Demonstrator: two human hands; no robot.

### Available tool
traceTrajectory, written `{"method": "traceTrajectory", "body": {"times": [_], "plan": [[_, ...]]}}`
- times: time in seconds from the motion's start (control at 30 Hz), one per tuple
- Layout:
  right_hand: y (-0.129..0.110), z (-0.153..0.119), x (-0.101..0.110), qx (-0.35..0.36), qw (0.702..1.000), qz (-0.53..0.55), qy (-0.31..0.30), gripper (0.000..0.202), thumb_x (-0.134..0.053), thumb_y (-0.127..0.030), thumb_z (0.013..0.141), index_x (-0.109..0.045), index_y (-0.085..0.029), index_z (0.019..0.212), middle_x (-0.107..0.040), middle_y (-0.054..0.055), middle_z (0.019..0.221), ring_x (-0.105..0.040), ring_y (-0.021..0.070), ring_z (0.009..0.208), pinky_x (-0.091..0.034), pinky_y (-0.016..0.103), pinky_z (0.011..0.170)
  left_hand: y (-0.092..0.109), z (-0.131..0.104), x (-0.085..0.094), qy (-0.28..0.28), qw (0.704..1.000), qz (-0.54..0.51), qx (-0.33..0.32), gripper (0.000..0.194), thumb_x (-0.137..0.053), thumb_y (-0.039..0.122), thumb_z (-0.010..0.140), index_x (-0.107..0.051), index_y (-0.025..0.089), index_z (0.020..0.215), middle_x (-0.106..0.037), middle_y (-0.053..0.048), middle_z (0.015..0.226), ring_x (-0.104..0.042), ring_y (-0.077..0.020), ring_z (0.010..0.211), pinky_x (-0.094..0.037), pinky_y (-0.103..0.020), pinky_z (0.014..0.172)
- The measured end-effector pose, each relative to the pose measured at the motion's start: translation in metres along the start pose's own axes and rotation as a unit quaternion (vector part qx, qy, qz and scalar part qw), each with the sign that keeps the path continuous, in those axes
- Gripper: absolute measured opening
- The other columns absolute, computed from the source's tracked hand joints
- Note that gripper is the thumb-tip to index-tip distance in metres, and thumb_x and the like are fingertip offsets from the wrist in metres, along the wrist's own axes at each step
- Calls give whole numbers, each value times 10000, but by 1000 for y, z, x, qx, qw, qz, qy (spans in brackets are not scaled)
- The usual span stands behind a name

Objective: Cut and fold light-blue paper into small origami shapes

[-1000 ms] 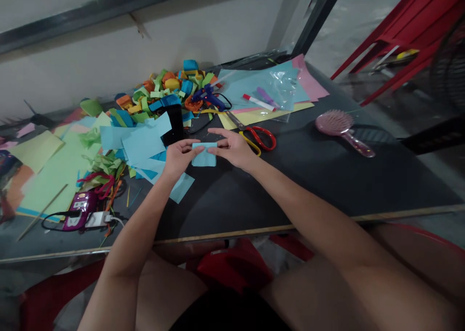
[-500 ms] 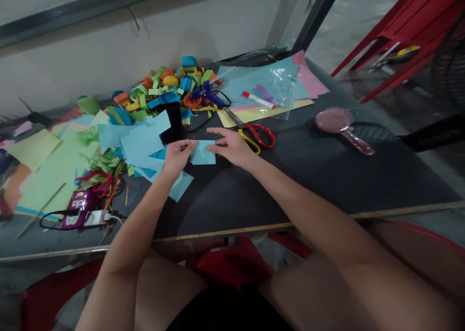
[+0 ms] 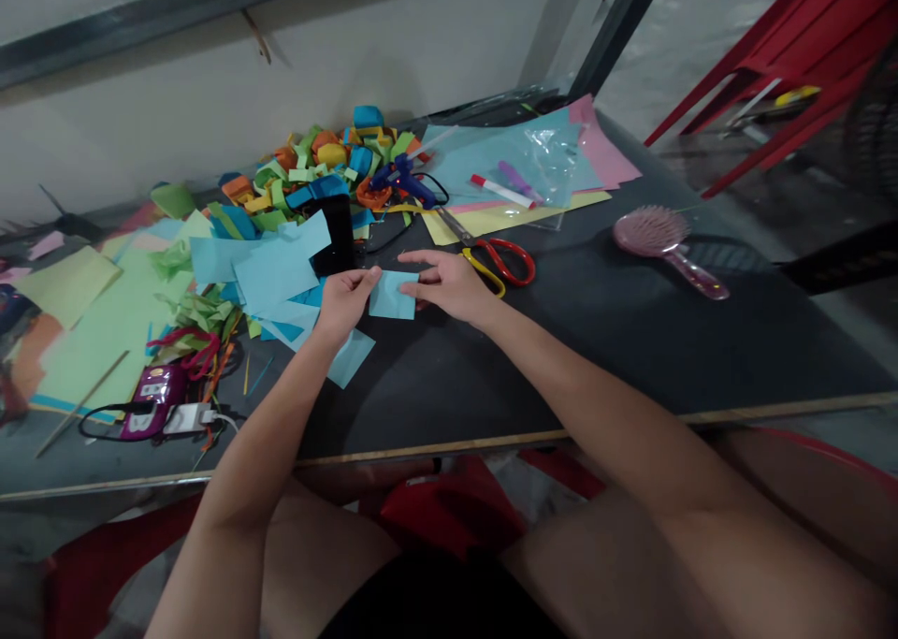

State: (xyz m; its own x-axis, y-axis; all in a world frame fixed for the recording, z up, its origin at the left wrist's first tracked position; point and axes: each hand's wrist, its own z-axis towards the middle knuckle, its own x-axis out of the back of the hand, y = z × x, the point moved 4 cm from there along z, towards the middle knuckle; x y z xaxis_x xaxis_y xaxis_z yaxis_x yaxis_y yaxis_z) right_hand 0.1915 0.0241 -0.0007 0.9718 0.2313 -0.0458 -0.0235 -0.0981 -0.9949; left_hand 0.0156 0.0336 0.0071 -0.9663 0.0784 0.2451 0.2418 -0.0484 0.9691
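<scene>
A small light-blue square of paper (image 3: 391,297) is held up between my two hands, over the dark table. My left hand (image 3: 345,299) pinches its left edge between thumb and fingers. At the right edge, my right hand (image 3: 453,286) grips it with the thumb in front and other fingers behind, the index finger stretched out above. Larger light-blue paper pieces (image 3: 275,272) lie in a loose pile left of my left hand. Just beyond my right hand are scissors (image 3: 501,260) with red and yellow handles.
Folded colourful paper pieces (image 3: 309,167) are heaped against the wall. A blue glue gun (image 3: 403,181) lies beside them. To the right are a marker (image 3: 502,191), plastic-wrapped paper sheets and a pink hairbrush (image 3: 652,235). A purple device (image 3: 155,400) with cables sits front left.
Both hands keep hold of the blue paper square, which is turned very slightly. The whole view has shifted a little; nothing else visibly differs.
</scene>
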Motion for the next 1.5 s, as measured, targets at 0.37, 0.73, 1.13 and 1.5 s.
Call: {"method": "traceTrajectory", "body": {"times": [0.37,0.73,1.13,1.5], "plan": [[2,0,-2,-9,1000,16,-23,432,-790,-216,729,-683,-172,1145,-703,-14,635,-650,143,578,-638,349,654,4,0,1,-3,1000,13,-16,537,-714,667,684,-605,148,598,-372,36,542,-271,-75,522,-196,-246,487],[2,-1,-2,-20,999,31,-26,351,-791,-226,733,-709,-172,1070,-716,3,661,-666,150,598,-643,355,647,-2,0,2,9,999,32,-11,491,-696,625,730,-648,147,626,-390,31,540,-285,-81,520,-214,-251,486],[2,-2,-3,-11,1000,10,-20,524,-798,-226,710,-664,-152,1211,-667,-32,567,-641,146,536,-630,352,629,6,-3,-1,-43,998,-27,26,453,-832,561,598,-731,136,720,-621,-18,637,-476,-99,572,-377,-237,535],[5,-4,-2,-21,999,-41,-20,738,-815,-309,683,-546,-194,1361,-726,-25,678,-680,162,590,-626,353,637,-3,-4,0,-36,999,24,-5,383,-754,543,715,-703,170,642,-477,12,490,-336,-81,458,-212,-252,445]]}}
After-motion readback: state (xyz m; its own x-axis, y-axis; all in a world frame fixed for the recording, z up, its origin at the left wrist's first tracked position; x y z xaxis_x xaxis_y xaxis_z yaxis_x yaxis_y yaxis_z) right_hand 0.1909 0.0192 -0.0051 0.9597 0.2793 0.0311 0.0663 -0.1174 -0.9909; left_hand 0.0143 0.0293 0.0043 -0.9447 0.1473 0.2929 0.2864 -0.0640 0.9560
